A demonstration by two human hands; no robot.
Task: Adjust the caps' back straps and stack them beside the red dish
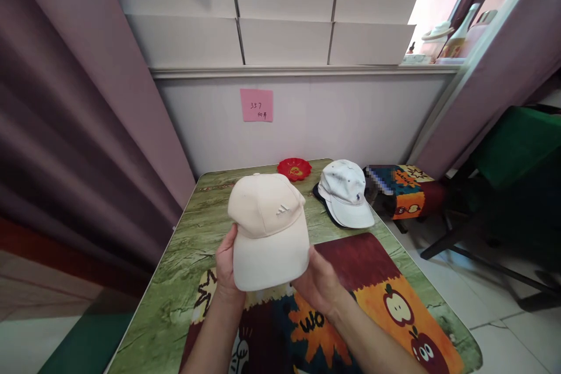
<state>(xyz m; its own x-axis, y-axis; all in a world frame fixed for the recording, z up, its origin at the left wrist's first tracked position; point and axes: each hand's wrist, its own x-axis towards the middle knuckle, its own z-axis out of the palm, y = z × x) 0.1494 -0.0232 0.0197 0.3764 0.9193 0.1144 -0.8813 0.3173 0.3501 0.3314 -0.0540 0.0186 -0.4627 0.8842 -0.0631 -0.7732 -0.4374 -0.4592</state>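
A cream baseball cap (258,210) with a small three-stripe logo is held up over the table, its brim toward me. My left hand (227,263) grips the brim's left edge, the thumb lying along the side. At the brim's right edge my right hand (319,277) is closed on the cap, with its fingers partly hidden beneath. To the right, a white cap (344,187) with a small dark emblem sits on top of a black cap (326,208), of which only the edge shows.
A patterned mat (350,257) covers the near part of the green wood-grain table (175,304). At the back edge stands a red scalloped dish (294,168). A pink note (256,105) is stuck to the wall. Beyond the table's right side is a cloth-covered stool (409,201).
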